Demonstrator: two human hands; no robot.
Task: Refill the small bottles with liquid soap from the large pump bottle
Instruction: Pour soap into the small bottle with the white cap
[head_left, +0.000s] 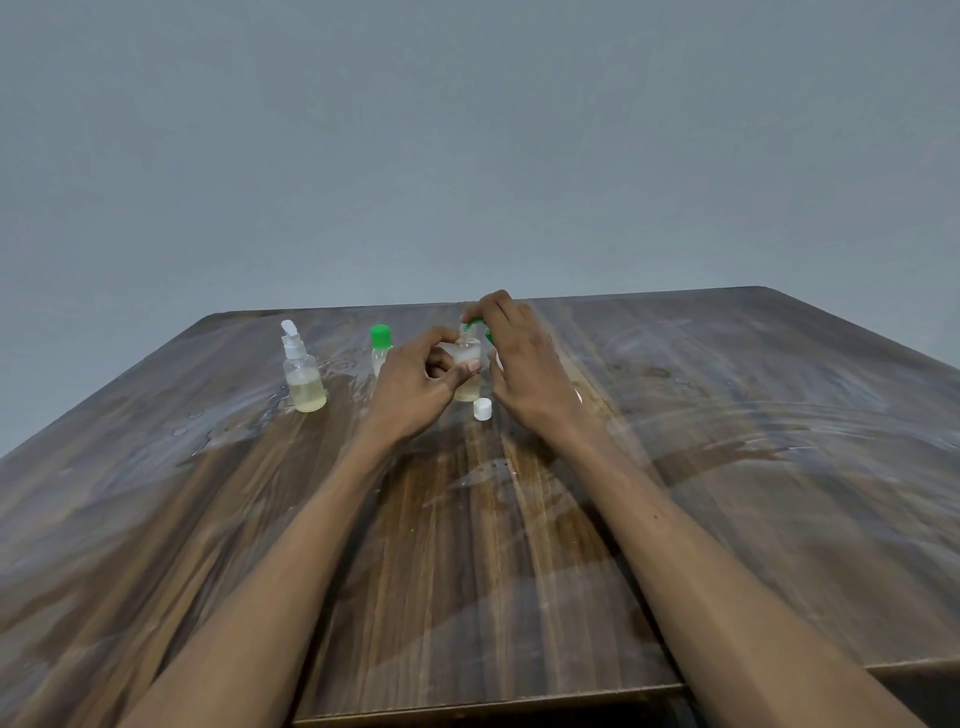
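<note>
Bottle (467, 382) stands upright on the worktop (727, 415), neck up, gripped round its body by the left hand (415, 387). Right hand (519, 358) pinches a green cap (475, 326) at the neck, largely hidden by fingers. Clear plastic, pale yellowish liquid low inside. Pump bottle (303, 374) stands left; white cap (482, 409) lies near.

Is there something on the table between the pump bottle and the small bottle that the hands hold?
Yes. A green-capped bottle stands between the pump bottle and the small bottle, partly hidden behind the left hand.
</note>
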